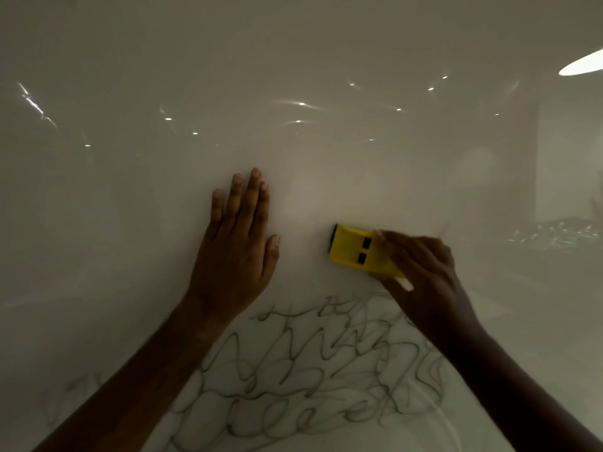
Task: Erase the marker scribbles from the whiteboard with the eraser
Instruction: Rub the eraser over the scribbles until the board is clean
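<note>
Left hand (236, 246) lies flat, fingers spread wide, on the whiteboard (130, 190); right hand (424, 272) grips the yellow eraser (352, 249) beside it, scribbles (310, 370) below both.

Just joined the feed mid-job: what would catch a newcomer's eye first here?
The bright yellow eraser stands out, gripped by the right hand right of centre against the whiteboard. Below it, a tangle of grey marker scribbles fills the lower middle. The left hand lies flat and open on the board, left of the eraser.
</note>
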Motion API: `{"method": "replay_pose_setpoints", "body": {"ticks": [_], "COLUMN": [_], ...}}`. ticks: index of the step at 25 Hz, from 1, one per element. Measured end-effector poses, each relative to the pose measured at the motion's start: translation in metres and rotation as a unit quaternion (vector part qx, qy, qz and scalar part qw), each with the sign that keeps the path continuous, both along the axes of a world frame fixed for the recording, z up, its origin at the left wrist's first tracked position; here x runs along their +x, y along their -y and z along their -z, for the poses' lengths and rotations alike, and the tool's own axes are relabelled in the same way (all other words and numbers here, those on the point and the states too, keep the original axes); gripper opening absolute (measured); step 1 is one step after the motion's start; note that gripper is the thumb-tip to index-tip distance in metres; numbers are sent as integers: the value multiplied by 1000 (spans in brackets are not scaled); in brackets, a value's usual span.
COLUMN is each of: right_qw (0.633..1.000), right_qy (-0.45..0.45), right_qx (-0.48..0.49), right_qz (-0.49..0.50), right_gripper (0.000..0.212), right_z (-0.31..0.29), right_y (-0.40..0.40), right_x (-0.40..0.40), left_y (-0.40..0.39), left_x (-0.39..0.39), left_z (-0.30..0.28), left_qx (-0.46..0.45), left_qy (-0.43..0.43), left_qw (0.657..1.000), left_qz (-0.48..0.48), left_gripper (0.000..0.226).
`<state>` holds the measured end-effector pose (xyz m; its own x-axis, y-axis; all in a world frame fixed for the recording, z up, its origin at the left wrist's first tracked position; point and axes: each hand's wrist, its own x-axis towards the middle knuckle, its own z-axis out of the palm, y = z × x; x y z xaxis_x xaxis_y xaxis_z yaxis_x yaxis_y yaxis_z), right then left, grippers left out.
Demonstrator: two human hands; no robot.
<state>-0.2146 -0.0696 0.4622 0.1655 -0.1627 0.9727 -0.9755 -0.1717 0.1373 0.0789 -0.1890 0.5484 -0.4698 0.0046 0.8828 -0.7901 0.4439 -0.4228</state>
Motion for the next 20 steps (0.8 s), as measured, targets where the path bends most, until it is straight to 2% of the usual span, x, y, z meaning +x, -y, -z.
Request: {"method": "replay_pose_setpoints", "body": {"ticks": [2, 5, 8, 12, 17, 20], "right_qw": [999, 1000, 998, 997, 1000, 998], "right_qy": [-28, 4, 60, 73, -5, 55], "right_qx": [18, 16, 3, -19, 17, 4], "right_qz": [-9, 14, 34, 20, 17, 43], "right_gripper": [53, 52, 61, 65, 55, 55], "right_z": [25, 37, 10, -23, 37, 37], "right_y": [-7, -20, -19, -11, -22, -31], "right_x": [-11, -41, -57, -46, -58, -80], "left_y": [-1, -1, -3, -6, -8, -9], "left_x": [-3, -3, -7, -19, -26, -27], "left_z": [0, 0, 0, 0, -1, -2], "left_qx": [-2, -4, -6, -7, -5, -10], "left_qy": [1, 7, 7, 4, 7, 10], "left_qw": [1000, 1000, 1000, 1000, 1000, 1000], "left_qz": [-4, -9, -16, -18, -9, -11], "left_gripper": [76, 76, 76, 77, 78, 78]}}
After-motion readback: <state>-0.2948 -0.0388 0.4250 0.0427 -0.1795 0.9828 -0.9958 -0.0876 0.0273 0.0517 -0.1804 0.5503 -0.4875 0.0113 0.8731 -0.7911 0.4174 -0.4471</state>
